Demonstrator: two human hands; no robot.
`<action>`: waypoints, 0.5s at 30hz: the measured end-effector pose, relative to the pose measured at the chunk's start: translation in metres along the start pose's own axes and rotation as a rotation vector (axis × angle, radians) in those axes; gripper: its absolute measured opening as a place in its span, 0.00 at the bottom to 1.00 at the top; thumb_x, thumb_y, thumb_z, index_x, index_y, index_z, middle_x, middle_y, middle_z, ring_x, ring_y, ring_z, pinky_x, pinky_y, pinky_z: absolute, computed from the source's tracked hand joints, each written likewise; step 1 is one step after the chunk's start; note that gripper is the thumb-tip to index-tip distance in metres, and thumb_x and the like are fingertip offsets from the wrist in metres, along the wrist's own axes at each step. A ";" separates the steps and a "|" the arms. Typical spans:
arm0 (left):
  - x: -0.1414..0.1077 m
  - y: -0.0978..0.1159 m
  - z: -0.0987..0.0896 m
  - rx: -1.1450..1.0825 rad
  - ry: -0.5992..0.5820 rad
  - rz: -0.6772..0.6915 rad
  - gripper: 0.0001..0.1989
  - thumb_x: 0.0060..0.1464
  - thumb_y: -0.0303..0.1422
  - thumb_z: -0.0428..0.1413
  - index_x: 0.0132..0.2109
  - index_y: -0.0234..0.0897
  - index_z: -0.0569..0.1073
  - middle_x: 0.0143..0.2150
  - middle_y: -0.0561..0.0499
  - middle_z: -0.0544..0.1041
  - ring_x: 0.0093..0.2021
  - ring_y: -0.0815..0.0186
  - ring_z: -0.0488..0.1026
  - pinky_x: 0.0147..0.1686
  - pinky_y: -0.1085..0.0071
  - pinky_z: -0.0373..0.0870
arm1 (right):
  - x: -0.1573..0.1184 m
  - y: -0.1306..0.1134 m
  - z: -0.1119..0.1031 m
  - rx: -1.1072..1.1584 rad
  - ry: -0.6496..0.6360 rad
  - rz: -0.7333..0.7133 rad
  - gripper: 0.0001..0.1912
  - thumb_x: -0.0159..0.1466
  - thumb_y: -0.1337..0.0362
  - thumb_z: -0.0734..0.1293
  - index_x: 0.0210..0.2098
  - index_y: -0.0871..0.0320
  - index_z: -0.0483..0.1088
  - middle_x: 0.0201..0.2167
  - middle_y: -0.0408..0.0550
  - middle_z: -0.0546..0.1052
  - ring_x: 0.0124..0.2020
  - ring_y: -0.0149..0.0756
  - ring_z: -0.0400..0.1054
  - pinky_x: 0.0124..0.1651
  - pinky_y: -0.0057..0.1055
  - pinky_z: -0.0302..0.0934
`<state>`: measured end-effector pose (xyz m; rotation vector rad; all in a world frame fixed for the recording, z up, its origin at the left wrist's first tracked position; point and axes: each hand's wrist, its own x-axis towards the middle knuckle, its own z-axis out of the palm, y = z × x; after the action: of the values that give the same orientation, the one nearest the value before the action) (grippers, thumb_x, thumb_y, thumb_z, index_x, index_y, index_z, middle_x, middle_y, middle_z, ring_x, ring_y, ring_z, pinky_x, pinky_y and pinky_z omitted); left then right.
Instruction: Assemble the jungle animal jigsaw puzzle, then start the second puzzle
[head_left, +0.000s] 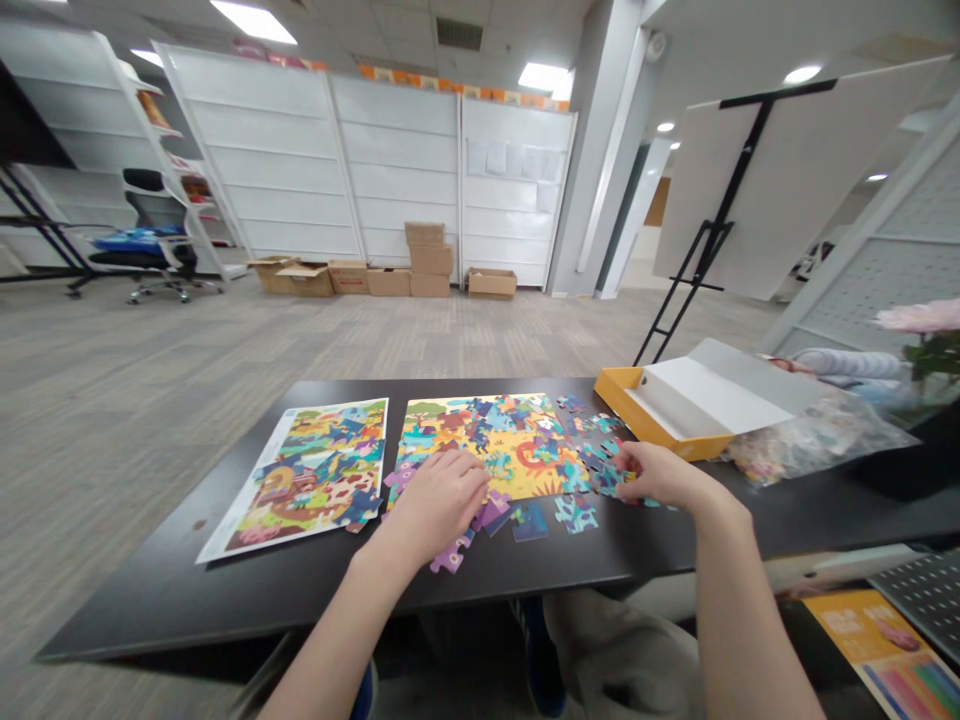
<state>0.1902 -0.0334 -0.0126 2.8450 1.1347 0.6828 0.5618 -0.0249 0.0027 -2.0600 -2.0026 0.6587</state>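
Note:
My left hand [441, 498] rests palm down at the near edge of the puzzle board [536, 485], fingers curled together and their tips hidden over purple jigsaw pieces [451, 556]. What those fingers hold, if anything, cannot be seen. At the board's right side, my right hand [660, 475] pinches a teal puzzle piece [625, 488] among several loose teal and purple pieces [606, 455]. A blue piece [530, 522] and a pale teal piece [576, 513] lie on the table in front of the board. To the left is a printed picture sheet [262, 530], with several pieces on its right side.
The dark table [300, 590] bears a yellow open box [660, 425] with its white lid raised, beside a clear plastic bag [817, 435]. A pink flower [919, 316] stands at the far right. Beyond are an easel board [787, 180] and cardboard boxes [390, 282].

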 end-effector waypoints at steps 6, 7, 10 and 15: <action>-0.003 0.001 -0.005 -0.162 0.074 -0.044 0.09 0.67 0.30 0.52 0.45 0.38 0.77 0.46 0.44 0.81 0.50 0.56 0.77 0.54 0.55 0.73 | -0.012 -0.022 -0.011 0.321 0.034 -0.142 0.15 0.50 0.57 0.76 0.29 0.56 0.69 0.23 0.42 0.75 0.26 0.35 0.69 0.30 0.29 0.61; -0.002 0.004 -0.005 -0.233 0.090 -0.076 0.09 0.67 0.32 0.52 0.47 0.38 0.77 0.48 0.44 0.81 0.51 0.56 0.77 0.55 0.55 0.73 | -0.013 -0.034 -0.011 0.375 0.043 -0.189 0.16 0.51 0.54 0.77 0.30 0.56 0.70 0.24 0.43 0.75 0.27 0.35 0.70 0.31 0.30 0.62; 0.004 0.016 -0.002 -0.547 0.120 -0.209 0.18 0.63 0.37 0.59 0.57 0.40 0.73 0.55 0.44 0.79 0.56 0.55 0.76 0.55 0.57 0.74 | -0.013 -0.082 0.000 0.525 0.026 -0.318 0.19 0.52 0.50 0.77 0.31 0.56 0.69 0.26 0.43 0.74 0.28 0.34 0.69 0.31 0.30 0.63; 0.018 0.022 0.002 -1.028 0.211 -0.402 0.29 0.55 0.37 0.63 0.62 0.39 0.67 0.46 0.46 0.79 0.41 0.62 0.79 0.40 0.66 0.79 | 0.007 -0.148 0.037 0.700 -0.042 -0.451 0.23 0.51 0.47 0.78 0.29 0.57 0.69 0.24 0.41 0.72 0.24 0.29 0.65 0.28 0.28 0.59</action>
<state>0.2166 -0.0376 -0.0043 1.6719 0.9224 1.1148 0.4131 -0.0143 0.0332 -1.1610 -1.7971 1.0988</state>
